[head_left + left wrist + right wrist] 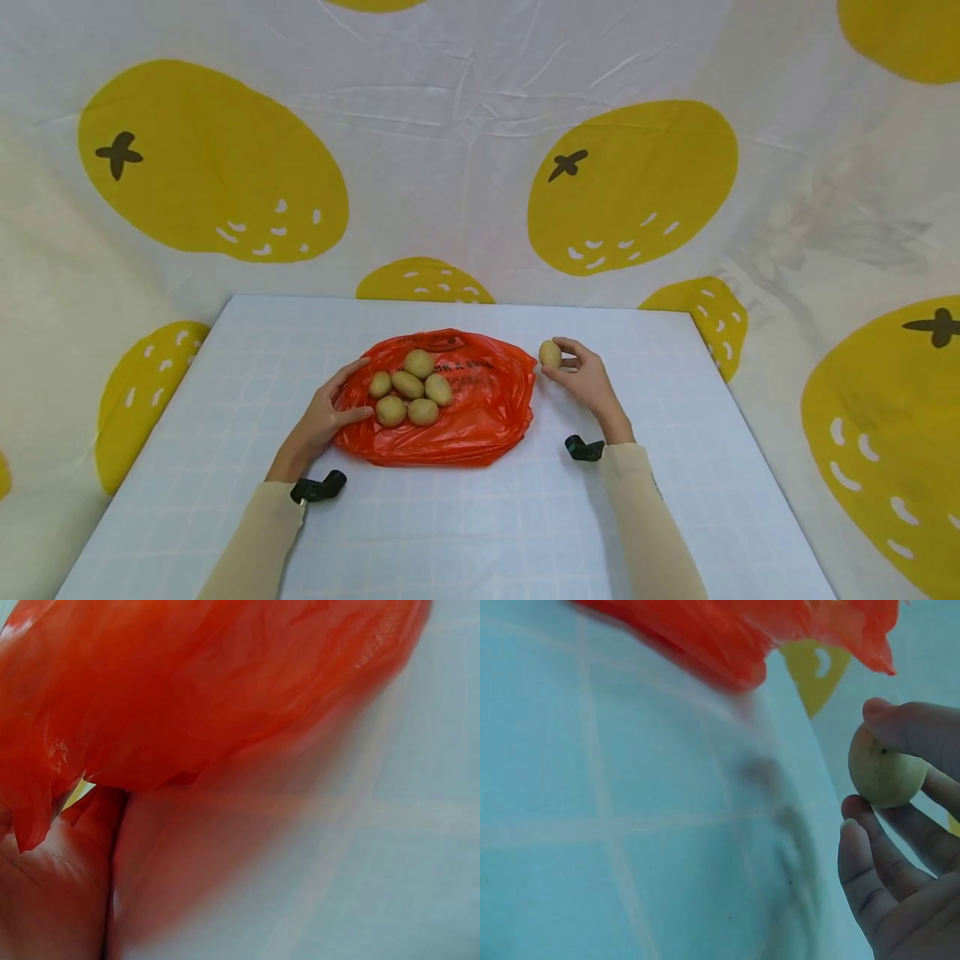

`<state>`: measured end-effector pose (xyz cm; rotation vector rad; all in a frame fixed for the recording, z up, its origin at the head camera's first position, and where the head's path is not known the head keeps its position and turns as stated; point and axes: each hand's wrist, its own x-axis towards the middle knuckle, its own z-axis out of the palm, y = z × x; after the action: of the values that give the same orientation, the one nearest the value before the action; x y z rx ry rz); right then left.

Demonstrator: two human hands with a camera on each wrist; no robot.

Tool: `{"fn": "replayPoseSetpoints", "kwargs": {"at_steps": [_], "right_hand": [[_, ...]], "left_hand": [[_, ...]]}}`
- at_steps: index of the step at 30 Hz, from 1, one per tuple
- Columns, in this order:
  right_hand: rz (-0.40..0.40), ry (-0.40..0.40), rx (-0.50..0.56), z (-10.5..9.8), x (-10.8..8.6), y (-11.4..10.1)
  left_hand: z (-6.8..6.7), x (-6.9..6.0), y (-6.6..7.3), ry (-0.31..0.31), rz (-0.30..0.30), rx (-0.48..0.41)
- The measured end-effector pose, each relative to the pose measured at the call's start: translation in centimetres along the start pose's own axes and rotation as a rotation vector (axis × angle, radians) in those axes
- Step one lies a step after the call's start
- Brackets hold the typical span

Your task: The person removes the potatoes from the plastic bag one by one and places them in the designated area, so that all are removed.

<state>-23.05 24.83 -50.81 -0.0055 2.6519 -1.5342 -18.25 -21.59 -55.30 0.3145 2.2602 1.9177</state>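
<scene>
Nearest to us, two beige long sleeves (253, 533) reach in over the pale blue tabletop (435, 542) with its faint grid of lines, and a small black wrist device (318, 487) juts from each cuff.

Beyond the cuffs, we see the left hand (318, 419) gripping the left edge of a shiny red plastic bag (483, 417), its thumb laid over the plastic and its fingers curving round the rim. In the left wrist view, the red film hangs over the palm and hides most of those fingers.

The bag lies spread and crumpled on the tabletop, with dark printing we cannot read. Six smooth, rounded, yellowish-brown potatoes (407, 384) sit clustered on its left half, just beside the left thumb.

Near the bag's right edge, the right hand (588, 385) pinches a single pale oval potato (550, 354) between thumb and fingers, clear of the tabletop.

Behind the tabletop's far edge, we find an off-white hanging cloth (435, 167) printed with big yellow fruit shapes (217, 158).
</scene>
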Motion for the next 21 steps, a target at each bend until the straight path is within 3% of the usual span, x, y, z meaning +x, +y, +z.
{"fn": "replayPoseSetpoints", "kwargs": {"at_steps": [13,21], "right_hand": [[0.037,-0.016,-0.034,1.3,0.6,1.4],[-0.006,-0.013,-0.063,1.9,0.7,1.4]], "left_hand": [[0.1,-0.2,0.0,0.004,0.001,-0.017],[0.1,-0.1,-0.1,-0.003,0.009,-0.040]]}}
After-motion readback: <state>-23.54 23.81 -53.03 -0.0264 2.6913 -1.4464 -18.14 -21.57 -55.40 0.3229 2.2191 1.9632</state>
